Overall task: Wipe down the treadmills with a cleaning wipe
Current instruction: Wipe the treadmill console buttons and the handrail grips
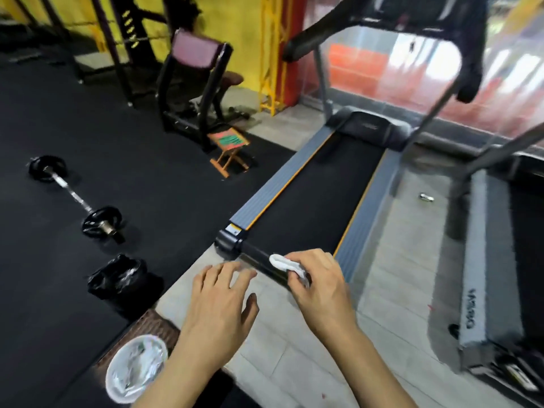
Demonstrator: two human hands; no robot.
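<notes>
A treadmill (309, 195) with a black belt and grey side rails stretches away from me in the middle of the head view. My right hand (321, 287) pinches a folded white cleaning wipe (284, 263) and presses it on the black rear end cover of the treadmill. My left hand (223, 301) hovers with straight spread fingers over the tiled floor just left of the rear end, holding nothing. A second treadmill (494, 260) stands at the right, partly cut off.
A round tub of wipes (135, 368) sits at the bottom left. A black bin bag (120, 278) lies on the black mat, with a barbell (75, 198) further left. A small wooden stool (229, 148) and a weight bench (194, 83) stand beyond.
</notes>
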